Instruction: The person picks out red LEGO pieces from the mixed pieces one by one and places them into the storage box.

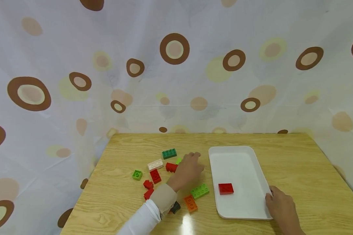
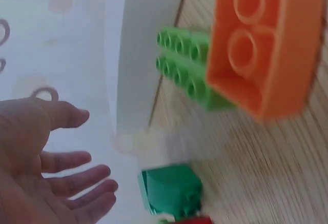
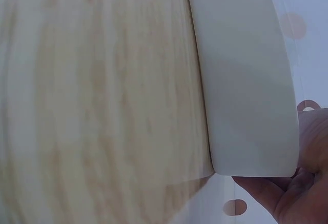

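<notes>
Left hand: The left hand is held among the scattered bricks, with the thumb set well apart and the other fingers loosely spread. Nothing is gripped.

Right hand: The white tray is gripped at its right side, near the close corner, by the right hand. The fingers are bent at the edge; how far they are tucked underneath cannot be told.

Brick in the tray: One red brick is placed on the tray floor, near the left wall.

Loose bricks: The rest are strewn on the table left of the tray. A dark green brick is set farthest back, with a white brick just in front. Several red bricks are grouped near it, and a small lime brick is set off to the left. A long lime brick and an upturned orange brick are found nearest the tray. A black brick is partly hidden by the left arm.

Good handling: A brick is probably best pinched across its long sides, clear of its neighbours. The tray would be best held flat and steady meanwhile, without its rim being tipped.

Table: The light wood-grain table is marked by a bright reflection at its near edge.

Room: The table is enclosed at the back and sides by pale sheeting, patterned with brown, cream and yellow rounded shapes.
</notes>
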{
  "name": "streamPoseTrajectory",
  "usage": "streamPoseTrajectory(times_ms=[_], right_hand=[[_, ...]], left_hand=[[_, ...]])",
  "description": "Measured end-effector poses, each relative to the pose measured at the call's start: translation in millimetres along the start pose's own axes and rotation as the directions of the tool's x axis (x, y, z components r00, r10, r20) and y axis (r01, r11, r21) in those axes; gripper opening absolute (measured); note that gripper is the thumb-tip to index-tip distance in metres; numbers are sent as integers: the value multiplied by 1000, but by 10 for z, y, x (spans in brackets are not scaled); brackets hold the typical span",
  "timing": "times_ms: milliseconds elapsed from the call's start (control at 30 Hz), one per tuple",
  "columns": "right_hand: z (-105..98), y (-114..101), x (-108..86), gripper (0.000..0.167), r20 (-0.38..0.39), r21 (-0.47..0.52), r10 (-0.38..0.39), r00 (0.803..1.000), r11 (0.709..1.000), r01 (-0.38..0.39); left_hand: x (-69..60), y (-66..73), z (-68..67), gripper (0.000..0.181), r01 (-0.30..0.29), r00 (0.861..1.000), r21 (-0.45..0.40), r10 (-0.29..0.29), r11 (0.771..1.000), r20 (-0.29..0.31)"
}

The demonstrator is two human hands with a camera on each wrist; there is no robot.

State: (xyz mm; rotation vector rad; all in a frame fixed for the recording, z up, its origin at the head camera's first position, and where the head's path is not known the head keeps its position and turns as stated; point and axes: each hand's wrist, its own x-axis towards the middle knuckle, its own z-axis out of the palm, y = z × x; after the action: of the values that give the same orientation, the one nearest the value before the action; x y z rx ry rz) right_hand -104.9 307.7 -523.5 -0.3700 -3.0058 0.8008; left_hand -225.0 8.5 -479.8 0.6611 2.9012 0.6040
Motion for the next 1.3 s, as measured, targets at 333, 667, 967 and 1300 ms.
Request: streamPoseTrajectory(times_ms=[333,667,967,1300], right_hand=[[9,-18,0,35,-23,0,5,1000,1000,-5],[13,-9,-1,35,-23,6,9,1000,1000,-9],[7,-20,-2,35,-18,4,13,1000,1000,-13],[15,-17,-14,34,-31,18,14,999,1000,-13]], left_hand=[[-10,-505,-211,54,231,963,-109,-243,967,-113],[-37,-667,-246,43,315,946,-81,-319,946,-49],[-65,-692,-199,41,306,951,-100,-309,947,-18],[-82,-674,-179,44,286,958,-98,-288,953,-1]])
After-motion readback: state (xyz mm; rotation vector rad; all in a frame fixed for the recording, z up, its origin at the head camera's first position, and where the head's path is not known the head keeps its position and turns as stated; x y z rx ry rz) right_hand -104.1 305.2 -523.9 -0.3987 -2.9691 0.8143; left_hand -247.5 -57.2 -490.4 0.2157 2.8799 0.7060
